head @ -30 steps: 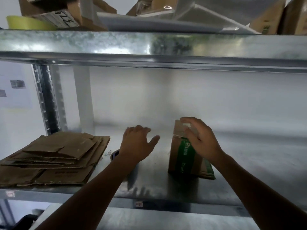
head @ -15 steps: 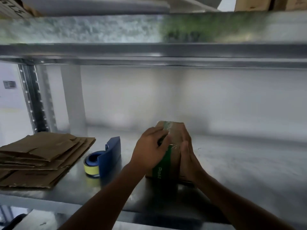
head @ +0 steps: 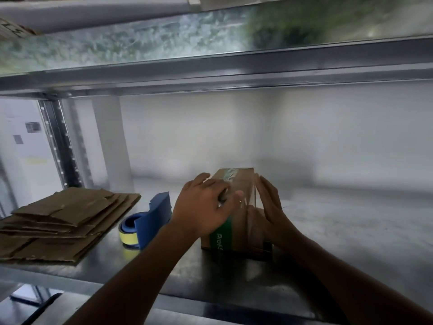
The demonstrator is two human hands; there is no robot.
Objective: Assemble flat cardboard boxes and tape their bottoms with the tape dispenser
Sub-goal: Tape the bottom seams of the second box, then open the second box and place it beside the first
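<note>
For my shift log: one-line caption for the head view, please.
Both hands, left and right, press a taped cardboard box on the metal shelf, tape dispenser and flat boxes alongside.

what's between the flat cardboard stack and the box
The blue tape dispenser stands between the flat stack and the box in the head view.

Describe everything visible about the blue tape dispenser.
The blue plastic tape dispenser sits on the metal shelf, between the stack of flat brown cardboard sheets and the small brown cardboard box. It carries a yellow-edged tape roll on a blue hub, with an upright blue blade guard behind. No hand touches it.
</note>
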